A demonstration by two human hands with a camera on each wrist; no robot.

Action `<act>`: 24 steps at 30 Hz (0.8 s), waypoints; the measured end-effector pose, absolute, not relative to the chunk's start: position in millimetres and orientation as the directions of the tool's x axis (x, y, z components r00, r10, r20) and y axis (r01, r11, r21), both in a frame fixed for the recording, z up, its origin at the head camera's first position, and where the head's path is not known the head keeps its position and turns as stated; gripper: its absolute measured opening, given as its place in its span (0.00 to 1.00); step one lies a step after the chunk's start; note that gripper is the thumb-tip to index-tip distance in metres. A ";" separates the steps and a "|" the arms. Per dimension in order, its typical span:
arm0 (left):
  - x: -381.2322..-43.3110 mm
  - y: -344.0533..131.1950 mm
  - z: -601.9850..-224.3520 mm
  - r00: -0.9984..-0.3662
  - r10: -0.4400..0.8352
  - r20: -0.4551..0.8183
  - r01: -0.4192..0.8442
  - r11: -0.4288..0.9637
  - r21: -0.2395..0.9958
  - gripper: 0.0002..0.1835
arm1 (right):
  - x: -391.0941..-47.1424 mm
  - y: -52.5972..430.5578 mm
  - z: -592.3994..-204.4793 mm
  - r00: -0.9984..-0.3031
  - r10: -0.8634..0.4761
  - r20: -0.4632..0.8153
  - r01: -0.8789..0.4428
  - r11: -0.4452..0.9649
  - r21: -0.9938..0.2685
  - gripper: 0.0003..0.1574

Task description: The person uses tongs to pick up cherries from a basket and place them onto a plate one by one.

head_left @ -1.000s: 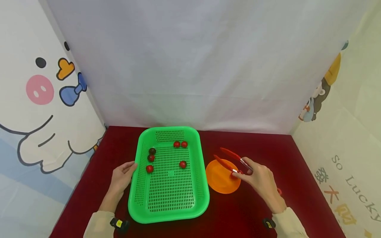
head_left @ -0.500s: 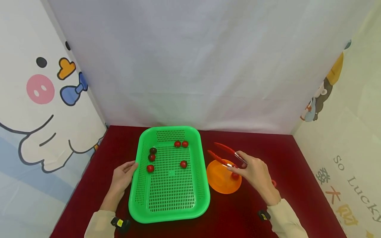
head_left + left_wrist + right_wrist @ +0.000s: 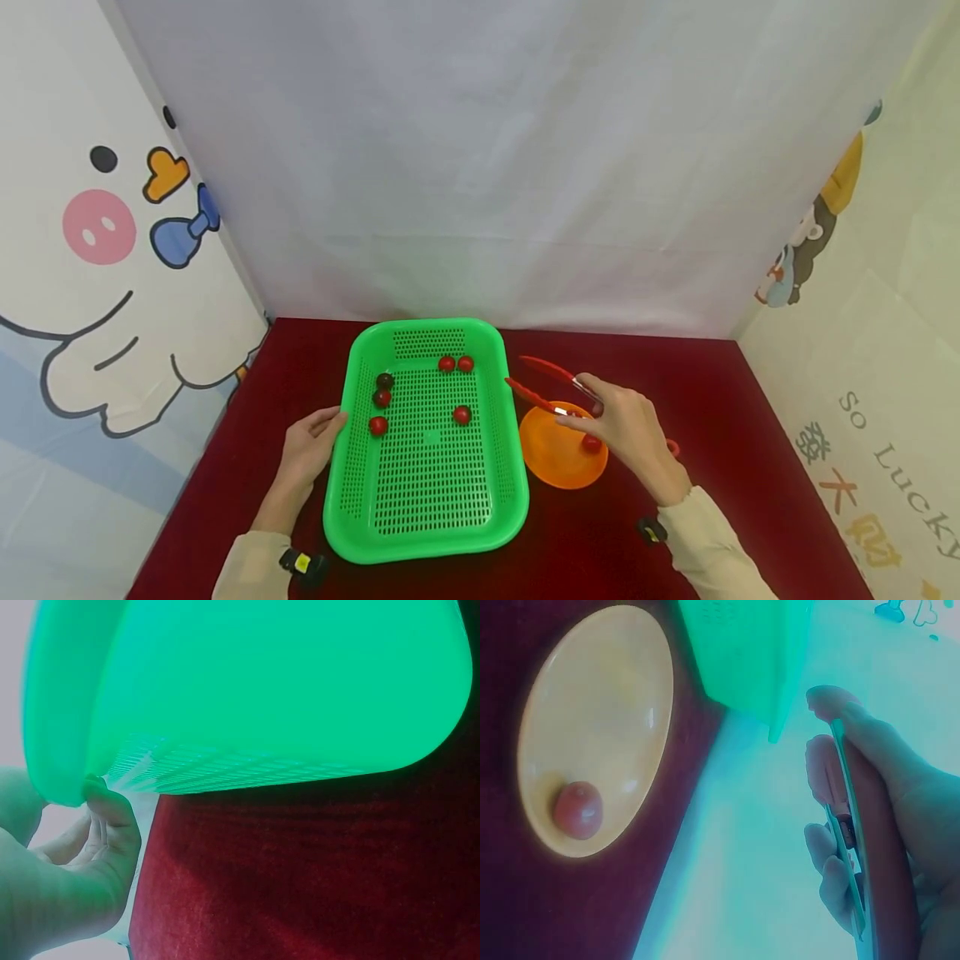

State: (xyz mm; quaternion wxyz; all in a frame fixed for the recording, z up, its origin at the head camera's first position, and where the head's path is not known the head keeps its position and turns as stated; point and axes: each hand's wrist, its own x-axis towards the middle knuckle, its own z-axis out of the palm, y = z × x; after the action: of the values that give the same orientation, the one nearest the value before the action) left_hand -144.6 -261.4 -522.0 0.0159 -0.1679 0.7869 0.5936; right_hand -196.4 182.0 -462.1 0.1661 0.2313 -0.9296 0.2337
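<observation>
My left hand (image 3: 307, 443) grips the left rim of a green perforated plastic basket (image 3: 517, 500); the left wrist view shows curled fingers (image 3: 116, 814) right under that rim. Several cherry tomatoes lie inside, including a pair (image 3: 456, 364) at the back and one (image 3: 462, 414) near the right side. My right hand (image 3: 630, 429) holds red-tipped tongs (image 3: 534, 397), arms spread with nothing between the tips, which point left over the basket's right rim. Below this hand, an orange plate (image 3: 558, 462) bears a cherry tomato (image 3: 592, 444), also visible in the right wrist view (image 3: 578, 810).
A dark red cloth (image 3: 630, 542) covers the table. White curtains (image 3: 525, 167) rise behind, and printed cloths with cartoon figures (image 3: 97, 225) stand on both sides. The plate sits close against the basket's right side.
My right hand has carried the tongs left and slightly away from me, from above the plate to the basket's right rim. My left hand and the basket have stayed in place.
</observation>
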 end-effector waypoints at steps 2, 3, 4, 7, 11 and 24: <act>-144.6 -261.3 -521.8 -0.943 -0.245 -0.223 -0.282 0.240 0.929 0.26 | -196.9 178.8 -460.9 -0.835 -0.363 0.413 -0.515 0.779 -0.357 0.34; -144.4 -261.1 -521.3 -0.943 -0.245 -0.223 -0.282 0.241 0.929 0.26 | -197.5 176.9 -460.6 -0.833 -0.370 0.411 -0.520 0.778 -0.354 0.35; -144.4 -261.1 -521.3 -0.944 -0.245 -0.223 -0.282 0.241 0.929 0.26 | -198.0 175.1 -460.2 -0.832 -0.376 0.407 -0.522 0.777 -0.351 0.35; -144.4 -261.1 -521.4 -0.944 -0.246 -0.222 -0.281 0.243 0.928 0.25 | -199.5 169.1 -458.7 -0.830 -0.392 0.397 -0.531 0.772 -0.348 0.36; -143.9 -260.6 -521.5 -0.943 -0.245 -0.224 -0.284 0.243 0.927 0.26 | -201.3 161.9 -457.1 -0.828 -0.406 0.386 -0.536 0.775 -0.335 0.36; -143.3 -260.1 -521.3 -0.944 -0.246 -0.218 -0.282 0.264 0.922 0.26 | -211.0 138.6 -451.4 -0.803 -0.476 0.358 -0.581 0.760 -0.293 0.37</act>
State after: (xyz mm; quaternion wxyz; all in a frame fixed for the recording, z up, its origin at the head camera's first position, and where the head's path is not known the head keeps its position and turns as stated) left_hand -143.3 -260.1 -521.3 0.0154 -0.1659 0.7949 0.5835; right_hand -211.0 138.6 -451.4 0.1322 0.2844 -0.9287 0.1981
